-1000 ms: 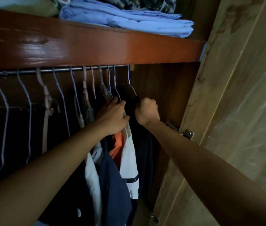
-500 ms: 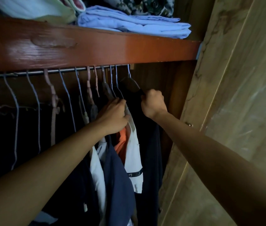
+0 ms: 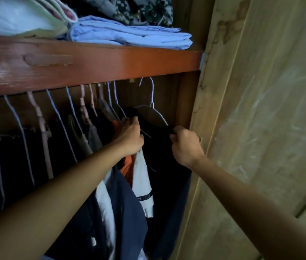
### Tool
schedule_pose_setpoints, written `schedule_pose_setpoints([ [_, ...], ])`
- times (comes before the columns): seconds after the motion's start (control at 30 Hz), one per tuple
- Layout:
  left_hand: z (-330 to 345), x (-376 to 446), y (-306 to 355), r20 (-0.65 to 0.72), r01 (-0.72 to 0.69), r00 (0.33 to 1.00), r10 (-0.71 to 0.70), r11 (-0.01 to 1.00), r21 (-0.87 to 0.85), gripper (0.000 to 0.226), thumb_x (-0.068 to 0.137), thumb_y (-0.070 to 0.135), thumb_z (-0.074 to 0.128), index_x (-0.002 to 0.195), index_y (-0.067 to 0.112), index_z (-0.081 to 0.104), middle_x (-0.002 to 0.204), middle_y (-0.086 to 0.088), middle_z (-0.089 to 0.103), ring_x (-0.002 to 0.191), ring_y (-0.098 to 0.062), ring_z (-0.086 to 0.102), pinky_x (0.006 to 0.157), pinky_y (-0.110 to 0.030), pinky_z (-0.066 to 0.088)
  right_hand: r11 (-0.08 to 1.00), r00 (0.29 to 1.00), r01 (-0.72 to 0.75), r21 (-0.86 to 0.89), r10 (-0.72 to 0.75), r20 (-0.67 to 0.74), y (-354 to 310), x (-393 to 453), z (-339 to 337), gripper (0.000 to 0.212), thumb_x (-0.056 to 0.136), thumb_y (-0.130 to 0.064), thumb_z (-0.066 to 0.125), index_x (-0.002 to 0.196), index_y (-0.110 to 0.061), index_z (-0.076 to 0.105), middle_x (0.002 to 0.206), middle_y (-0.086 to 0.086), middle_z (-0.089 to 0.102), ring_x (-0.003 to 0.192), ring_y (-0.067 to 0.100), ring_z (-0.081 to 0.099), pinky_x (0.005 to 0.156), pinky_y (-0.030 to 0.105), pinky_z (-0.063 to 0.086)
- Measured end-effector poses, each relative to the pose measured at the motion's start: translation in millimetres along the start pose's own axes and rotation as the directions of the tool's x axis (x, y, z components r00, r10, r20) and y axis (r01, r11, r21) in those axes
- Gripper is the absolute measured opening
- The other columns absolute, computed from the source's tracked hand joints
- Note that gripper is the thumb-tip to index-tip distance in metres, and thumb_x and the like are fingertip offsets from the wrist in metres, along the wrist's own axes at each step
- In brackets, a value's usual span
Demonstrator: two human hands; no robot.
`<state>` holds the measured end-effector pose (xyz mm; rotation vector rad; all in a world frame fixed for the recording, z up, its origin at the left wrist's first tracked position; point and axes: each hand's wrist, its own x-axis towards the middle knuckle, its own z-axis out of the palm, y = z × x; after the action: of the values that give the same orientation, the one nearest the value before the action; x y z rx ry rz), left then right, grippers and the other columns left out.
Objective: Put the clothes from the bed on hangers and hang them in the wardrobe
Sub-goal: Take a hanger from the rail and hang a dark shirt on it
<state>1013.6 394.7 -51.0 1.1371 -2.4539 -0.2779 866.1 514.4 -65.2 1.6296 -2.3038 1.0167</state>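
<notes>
A black garment (image 3: 159,158) hangs on a white wire hanger (image 3: 152,102) at the right end of the wardrobe. My right hand (image 3: 186,147) grips the hanger's right shoulder together with the dark cloth. My left hand (image 3: 129,136) has its fingers curled over the tops of the neighbouring hung clothes (image 3: 140,177), white and orange, just left of the black garment. The hanger's hook reaches up behind the red-brown shelf board (image 3: 110,64). The rail is hidden there, so I cannot tell whether the hook sits on it.
Several more wire and pink plastic hangers (image 3: 41,128) with dark clothes fill the rail to the left. Folded blue cloth (image 3: 129,34) and other folded laundry lie on the shelf above. The pale wardrobe door (image 3: 261,128) stands open close on the right.
My view dropped, so the rail slid out of sight behind the shelf board. My right hand moved a little right with the hanger's shoulder. My left hand stayed on the neighbouring clothes.
</notes>
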Motion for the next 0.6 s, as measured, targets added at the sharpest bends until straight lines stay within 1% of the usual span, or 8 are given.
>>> schedule_pose_setpoints([
  [0.07,6.1,4.3,6.5,0.023,0.004,1.000,-0.005,1.000,0.019,0.067,0.094,0.018,0.055,0.150,0.002,0.021,0.151,-0.024,0.029,0.143,-0.035,0.022,0.118,-0.044,0.020,1.000,1.000,-0.006,0.008,0.006,-0.002,9.0,-13.6,-9.5,0.016,0.098,-0.015,0.050,0.102,-0.005,0.061,0.098,0.023,0.069,0.096,0.045,0.062,0.072,0.037,0.042],
  [0.2,18.7,2.4,21.3,0.023,0.009,1.000,-0.009,1.000,0.002,0.073,0.097,0.015,0.050,0.155,0.007,0.007,0.161,-0.018,0.013,0.149,-0.032,0.009,0.121,-0.049,0.004,1.000,1.000,0.001,-0.009,-0.001,-0.013,27.2,-40.6,-38.0,0.011,0.099,-0.017,0.050,0.091,-0.017,0.058,0.094,0.017,0.069,0.094,0.042,0.061,0.066,0.030,0.030],
  [0.27,24.5,-1.7,29.8,-0.016,-0.044,0.999,0.043,0.996,-0.083,0.071,0.098,0.011,0.047,0.156,0.008,0.005,0.163,-0.014,0.008,0.150,-0.027,0.005,0.119,-0.040,0.001,1.000,1.000,0.022,-0.010,-0.022,-0.010,36.1,-55.9,-56.3,0.011,0.099,-0.016,0.051,0.091,-0.019,0.058,0.093,0.015,0.069,0.093,0.041,0.061,0.067,0.033,0.034],
  [0.37,31.0,-8.9,42.9,-0.104,-0.165,0.984,0.147,0.969,-0.185,0.064,0.101,0.009,0.044,0.156,0.007,0.011,0.163,-0.013,0.009,0.151,-0.023,0.006,0.118,-0.029,0.005,0.999,0.999,0.047,-0.008,-0.047,-0.008,49.7,-81.8,-91.3,0.016,0.098,-0.015,0.053,0.083,-0.020,0.054,0.083,0.012,0.067,0.087,0.039,0.061,0.067,0.036,0.036],
  [0.43,36.1,-13.9,53.1,-0.156,-0.235,0.966,0.206,0.952,-0.194,0.059,0.101,0.006,0.044,0.154,0.005,0.019,0.162,-0.015,0.017,0.150,-0.025,0.012,0.118,-0.028,0.008,0.998,0.998,0.057,-0.019,-0.057,0.010,59.0,-98.7,-115.4,0.012,0.098,-0.015,0.054,0.087,-0.014,0.059,0.080,0.011,0.067,0.085,0.037,0.062,0.069,0.038,0.040],
  [0.5,40.3,-20.1,67.0,-0.190,-0.279,0.952,0.239,0.935,-0.222,0.051,0.101,0.005,0.044,0.151,0.004,0.032,0.156,-0.018,0.031,0.146,-0.029,0.024,0.118,-0.033,0.014,0.997,0.998,0.066,-0.036,-0.065,0.026,67.9,-115.4,-138.5,0.011,0.098,-0.016,0.054,0.091,-0.013,0.061,0.078,0.007,0.066,0.083,0.034,0.062,0.070,0.037,0.042],
  [0.57,45.0,-25.8,81.5,-0.232,-0.321,0.935,0.268,0.917,-0.237,0.039,0.101,0.005,0.043,0.140,0.005,0.050,0.138,-0.019,0.054,0.131,-0.033,0.046,0.114,-0.039,0.023,0.997,0.997,0.067,-0.050,-0.065,0.028,76.9,-133.4,-161.4,0.011,0.099,-0.016,0.054,0.092,-0.014,0.062,0.076,0.003,0.063,0.080,0.032,0.061,0.071,0.039,0.042],
  [0.6,47.0,-28.4,89.2,-0.237,-0.339,0.930,0.280,0.904,-0.260,0.033,0.102,0.006,0.042,0.132,0.005,0.057,0.125,-0.019,0.063,0.120,-0.034,0.054,0.106,-0.040,0.031,0.996,0.998,0.064,-0.065,-0.063,0.024,81.9,-143.1,-172.7,0.011,0.099,-0.016,0.054,0.090,-0.014,0.061,0.073,0.002,0.061,0.078,0.031,0.060,0.070,0.039,0.042],
])
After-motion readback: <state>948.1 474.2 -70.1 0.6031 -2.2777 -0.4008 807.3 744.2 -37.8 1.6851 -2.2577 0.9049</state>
